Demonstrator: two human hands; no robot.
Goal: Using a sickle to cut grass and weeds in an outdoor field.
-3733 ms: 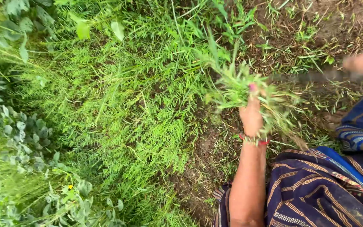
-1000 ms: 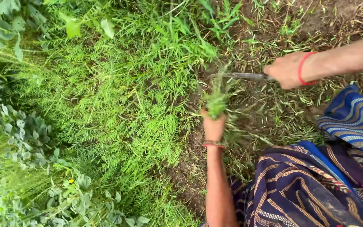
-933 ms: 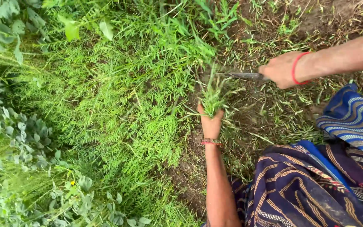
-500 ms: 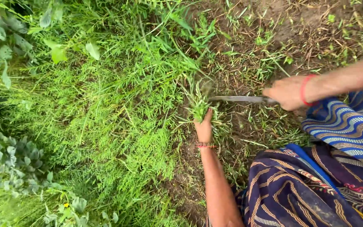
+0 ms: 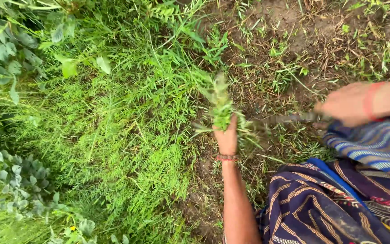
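A single head-worn camera looks almost straight down from fairly close above, over the person's striped blue-and-brown cloth (image 5: 339, 208) at lower right, onto dense feathery green grass (image 5: 113, 135) and, seemingly, bare brown soil (image 5: 290, 18).

Green grass tuft (image 5: 222, 110); blue-striped cloth (image 5: 371, 147)

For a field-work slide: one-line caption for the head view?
Left hand grips a grass tuft while the right hand holds a blurred blade beside it.

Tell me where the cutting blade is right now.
In the head view the blade lies right of centre, low over the bare soil, blurred. The right hand grips its handle end, and its tip points toward the grass tuft in the left hand.
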